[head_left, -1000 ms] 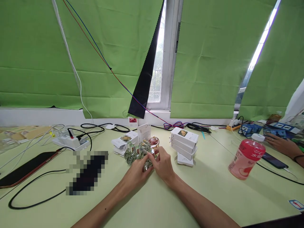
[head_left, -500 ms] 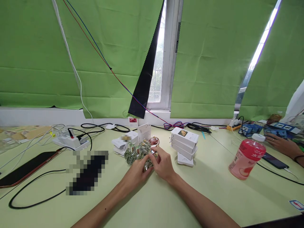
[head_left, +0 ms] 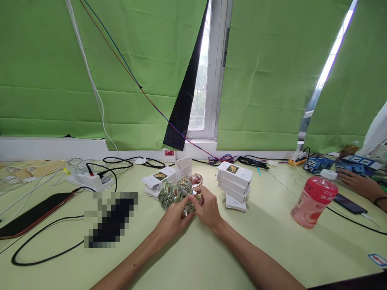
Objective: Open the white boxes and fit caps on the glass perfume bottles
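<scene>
In the middle of the table, my left hand [head_left: 175,216] curls around a small ribbed glass bottle [head_left: 189,208], mostly covered by the fingers. My right hand [head_left: 209,209] is closed at the top of the same bottle, its thumb and fingertips meeting those of the left. Several greenish ribbed glass bottles [head_left: 171,198] with shiny metallic caps stand just beyond the left hand. Behind the right hand's fingers sits a reddish round bottle [head_left: 196,179]. What exactly the fingertips pinch is hidden.
White boxes lie in a left pile [head_left: 159,179] and a right stack [head_left: 234,181]. A pink drink bottle [head_left: 314,199] stands at right, near a phone [head_left: 350,204] and another person's hand [head_left: 356,181]. A power strip [head_left: 90,181] and a dark red-edged device [head_left: 36,213] lie at left.
Hardly anything differs. Both hands keep the same place on the glass bottle, with only a tiny shift of the right fingers.
</scene>
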Demonstrator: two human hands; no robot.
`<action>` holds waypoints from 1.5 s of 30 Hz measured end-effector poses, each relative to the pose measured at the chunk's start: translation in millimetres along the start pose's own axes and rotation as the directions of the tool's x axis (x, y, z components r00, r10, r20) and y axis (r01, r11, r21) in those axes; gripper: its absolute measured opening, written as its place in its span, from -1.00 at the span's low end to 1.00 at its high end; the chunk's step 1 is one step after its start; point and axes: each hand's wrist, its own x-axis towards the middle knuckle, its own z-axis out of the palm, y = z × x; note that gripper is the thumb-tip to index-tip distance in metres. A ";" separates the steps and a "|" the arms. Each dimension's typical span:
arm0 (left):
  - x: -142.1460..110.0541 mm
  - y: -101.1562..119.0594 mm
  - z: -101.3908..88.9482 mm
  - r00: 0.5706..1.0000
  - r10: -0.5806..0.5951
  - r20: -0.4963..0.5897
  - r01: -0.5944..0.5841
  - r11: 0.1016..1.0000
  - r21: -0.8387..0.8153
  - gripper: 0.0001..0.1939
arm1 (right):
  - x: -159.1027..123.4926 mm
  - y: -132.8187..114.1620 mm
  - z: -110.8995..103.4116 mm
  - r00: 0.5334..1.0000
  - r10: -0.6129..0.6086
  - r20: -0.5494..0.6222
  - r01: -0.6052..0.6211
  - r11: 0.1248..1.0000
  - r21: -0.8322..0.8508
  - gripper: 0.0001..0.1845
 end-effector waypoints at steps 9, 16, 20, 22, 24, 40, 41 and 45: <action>-0.5 2.7 -0.6 1.000 -0.028 -0.008 0.028 0.999 0.030 -0.75 | 4.3 -2.5 0.4 0.999 0.045 -0.029 -0.043 0.997 0.071 -0.77; -0.2 3.1 -0.6 0.999 -0.033 -0.012 0.033 0.998 0.049 -0.80 | 4.7 -3.4 -0.2 0.996 0.094 -0.011 -0.092 0.989 0.117 -0.76; 0.2 2.4 0.4 1.000 -0.017 -0.012 0.017 0.999 0.037 -0.80 | 3.3 -5.8 -3.5 0.998 0.064 0.007 -0.065 0.991 0.116 -0.80; 0.6 2.0 0.5 1.000 -0.006 -0.002 0.007 1.000 0.021 -0.77 | 2.4 -6.1 -4.3 0.999 0.031 0.015 -0.033 0.993 0.112 -0.77; 0.9 2.1 0.0 1.000 0.000 0.000 0.000 1.000 0.011 -0.73 | 1.8 -5.4 -4.4 1.000 -0.003 0.031 -0.001 0.993 0.116 -0.76; -0.7 8.3 -5.4 1.000 -0.029 -0.002 0.029 1.000 0.004 -0.67 | 1.5 1.5 -1.9 0.999 -0.014 0.051 0.011 0.997 0.074 -0.80; -0.7 7.9 -5.4 1.000 -0.027 0.002 0.027 1.000 0.004 -0.68 | 1.4 1.8 -1.8 0.999 -0.013 0.049 0.009 0.997 0.075 -0.80; -0.6 5.3 -4.1 1.000 -0.018 0.003 0.018 1.000 0.007 -0.70 | 1.7 1.3 -1.4 0.999 -0.004 0.042 0.000 0.996 0.085 -0.81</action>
